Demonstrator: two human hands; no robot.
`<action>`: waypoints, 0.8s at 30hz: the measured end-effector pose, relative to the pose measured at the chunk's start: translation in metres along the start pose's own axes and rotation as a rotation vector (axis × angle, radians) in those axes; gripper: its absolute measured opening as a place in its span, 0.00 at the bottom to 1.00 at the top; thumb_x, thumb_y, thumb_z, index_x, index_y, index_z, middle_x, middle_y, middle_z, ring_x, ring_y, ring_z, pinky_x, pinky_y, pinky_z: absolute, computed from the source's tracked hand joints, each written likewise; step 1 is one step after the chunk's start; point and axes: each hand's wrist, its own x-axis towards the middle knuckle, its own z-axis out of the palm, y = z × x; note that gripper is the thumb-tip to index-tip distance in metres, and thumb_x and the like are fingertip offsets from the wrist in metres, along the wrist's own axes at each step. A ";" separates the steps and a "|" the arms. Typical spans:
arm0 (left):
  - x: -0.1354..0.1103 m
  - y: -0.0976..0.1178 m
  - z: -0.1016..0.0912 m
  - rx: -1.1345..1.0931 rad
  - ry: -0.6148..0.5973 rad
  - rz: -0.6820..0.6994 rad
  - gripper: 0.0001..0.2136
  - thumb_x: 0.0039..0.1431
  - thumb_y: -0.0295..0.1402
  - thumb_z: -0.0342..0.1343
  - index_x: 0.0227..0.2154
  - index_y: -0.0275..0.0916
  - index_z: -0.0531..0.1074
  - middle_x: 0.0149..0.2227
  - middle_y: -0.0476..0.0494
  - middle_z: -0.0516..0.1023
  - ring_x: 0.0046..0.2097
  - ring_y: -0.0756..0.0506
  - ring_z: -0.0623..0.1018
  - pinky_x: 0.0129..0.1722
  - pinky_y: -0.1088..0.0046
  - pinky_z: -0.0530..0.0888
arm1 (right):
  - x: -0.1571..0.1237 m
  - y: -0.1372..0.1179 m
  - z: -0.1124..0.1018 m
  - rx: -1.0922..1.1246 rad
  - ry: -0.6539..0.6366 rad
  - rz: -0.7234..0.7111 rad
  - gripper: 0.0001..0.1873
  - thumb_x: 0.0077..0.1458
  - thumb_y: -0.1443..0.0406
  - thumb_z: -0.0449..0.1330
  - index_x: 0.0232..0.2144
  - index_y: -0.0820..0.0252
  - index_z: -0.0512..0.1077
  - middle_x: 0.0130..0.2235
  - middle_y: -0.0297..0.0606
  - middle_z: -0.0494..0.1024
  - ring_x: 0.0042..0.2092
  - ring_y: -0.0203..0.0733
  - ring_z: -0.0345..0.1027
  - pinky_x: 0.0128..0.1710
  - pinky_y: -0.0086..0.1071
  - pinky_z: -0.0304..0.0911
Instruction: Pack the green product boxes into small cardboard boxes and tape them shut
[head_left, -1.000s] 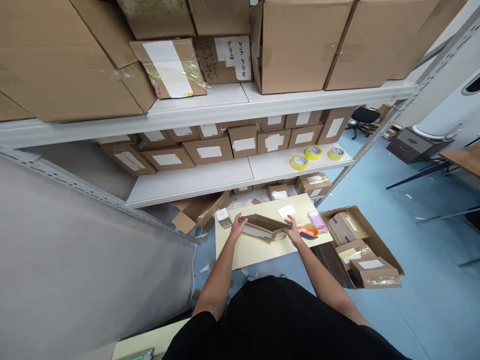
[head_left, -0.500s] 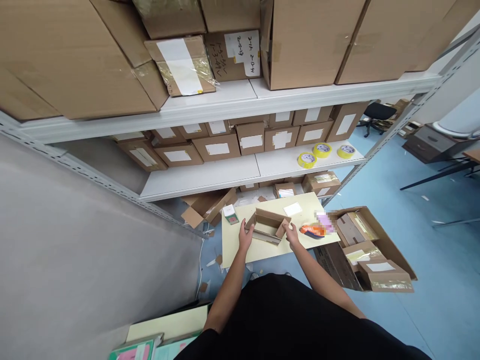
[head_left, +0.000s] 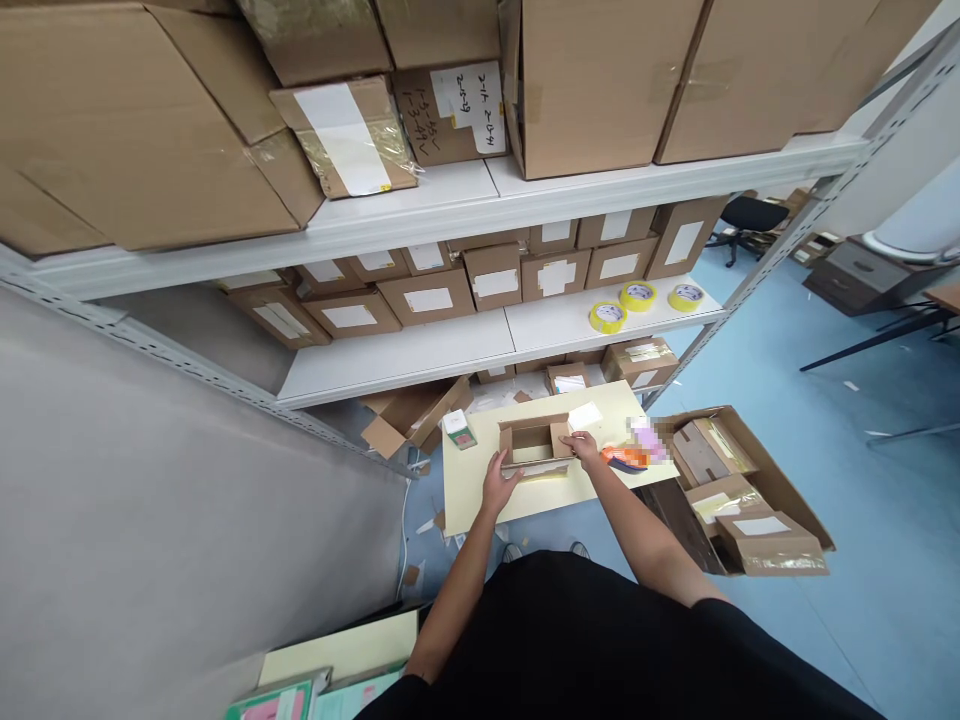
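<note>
A small open cardboard box [head_left: 541, 468] stands over a pale yellow tabletop [head_left: 469, 500], and the table surface shows through its inside. My left hand [head_left: 501, 484] grips the near left corner, thumb stretched along the front wall. At the right end, my right hand [head_left: 583, 447] pinches a flap that is folded inward. Left of the box is a small white and green carton [head_left: 458, 429]. A white paper slip [head_left: 585, 415] lies behind my right hand, and an orange and dark blue tool [head_left: 626, 459] rests to its right.
Shelves with labelled cardboard boxes [head_left: 427, 298] rise in front. Several yellow tape rolls [head_left: 607, 318] sit on the middle shelf. A large open carton [head_left: 784, 480] with smaller boxes stands on the floor at right. A wall [head_left: 187, 480] closes off the left.
The box has turned to lie straighter. My left hand has shifted down to its near corner, and my right hand has moved up to the right-end flap, now folded inward.
</note>
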 end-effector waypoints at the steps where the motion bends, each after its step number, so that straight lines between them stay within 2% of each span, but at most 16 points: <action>1: 0.000 -0.002 -0.001 0.012 -0.004 0.012 0.32 0.58 0.49 0.67 0.63 0.43 0.71 0.72 0.35 0.62 0.74 0.34 0.60 0.68 0.58 0.65 | 0.000 0.000 0.000 -0.002 -0.007 -0.008 0.28 0.30 0.52 0.77 0.30 0.54 0.69 0.20 0.29 0.73 0.24 0.39 0.64 0.24 0.32 0.62; 3: 0.000 -0.006 -0.002 0.024 0.003 0.045 0.26 0.59 0.48 0.66 0.57 0.41 0.76 0.70 0.32 0.64 0.73 0.34 0.61 0.70 0.57 0.63 | -0.003 0.001 -0.001 -0.001 -0.028 -0.028 0.27 0.30 0.50 0.76 0.28 0.54 0.69 0.22 0.30 0.74 0.26 0.40 0.67 0.27 0.32 0.63; 5: 0.000 -0.007 -0.003 0.028 0.022 0.061 0.21 0.61 0.48 0.64 0.50 0.40 0.79 0.67 0.32 0.68 0.73 0.34 0.63 0.69 0.58 0.63 | -0.010 0.003 -0.003 0.008 -0.048 -0.045 0.25 0.35 0.47 0.73 0.29 0.55 0.71 0.27 0.35 0.78 0.31 0.42 0.72 0.31 0.32 0.66; 8: 0.004 -0.004 -0.003 0.053 0.047 0.050 0.16 0.63 0.46 0.61 0.46 0.40 0.79 0.62 0.34 0.73 0.69 0.36 0.68 0.67 0.60 0.66 | -0.025 0.011 -0.008 0.044 -0.109 -0.054 0.26 0.48 0.42 0.63 0.39 0.55 0.76 0.41 0.42 0.84 0.42 0.46 0.78 0.40 0.34 0.70; 11: 0.008 0.003 0.000 0.121 0.095 -0.024 0.23 0.65 0.44 0.59 0.60 0.41 0.72 0.62 0.33 0.73 0.63 0.35 0.74 0.63 0.60 0.69 | -0.040 0.026 -0.013 0.049 -0.196 -0.071 0.31 0.57 0.41 0.56 0.54 0.49 0.76 0.56 0.44 0.80 0.55 0.49 0.76 0.48 0.39 0.71; 14: 0.012 0.012 0.001 0.182 0.142 -0.094 0.39 0.64 0.42 0.60 0.74 0.43 0.52 0.66 0.30 0.69 0.62 0.34 0.75 0.60 0.59 0.70 | -0.045 0.042 -0.015 -0.047 -0.183 -0.142 0.38 0.52 0.43 0.64 0.62 0.46 0.71 0.63 0.46 0.74 0.62 0.53 0.71 0.54 0.45 0.69; 16: 0.018 0.018 -0.002 0.210 0.116 -0.065 0.45 0.62 0.40 0.62 0.76 0.46 0.44 0.71 0.31 0.63 0.64 0.33 0.73 0.59 0.59 0.71 | -0.044 0.048 -0.014 -0.112 -0.157 -0.205 0.44 0.48 0.45 0.68 0.65 0.47 0.67 0.63 0.49 0.73 0.61 0.55 0.70 0.56 0.47 0.68; 20: 0.032 0.030 -0.020 0.281 -0.024 0.052 0.51 0.55 0.36 0.67 0.76 0.51 0.44 0.78 0.34 0.42 0.68 0.30 0.69 0.57 0.61 0.72 | -0.038 0.052 -0.007 -0.212 -0.078 -0.239 0.50 0.48 0.46 0.65 0.70 0.51 0.59 0.58 0.49 0.77 0.50 0.53 0.77 0.56 0.50 0.69; 22: 0.038 0.034 -0.030 0.304 -0.051 0.097 0.54 0.52 0.36 0.70 0.76 0.52 0.44 0.79 0.34 0.38 0.69 0.30 0.68 0.57 0.61 0.73 | -0.039 0.051 -0.005 -0.259 -0.050 -0.255 0.50 0.50 0.48 0.64 0.71 0.52 0.57 0.57 0.47 0.77 0.47 0.52 0.78 0.55 0.49 0.70; 24: 0.042 0.034 -0.035 0.311 -0.056 0.131 0.53 0.50 0.37 0.72 0.75 0.53 0.49 0.79 0.37 0.38 0.69 0.30 0.67 0.58 0.60 0.73 | -0.043 0.051 -0.005 -0.291 -0.043 -0.287 0.49 0.51 0.50 0.63 0.72 0.53 0.56 0.58 0.47 0.77 0.47 0.52 0.78 0.55 0.48 0.70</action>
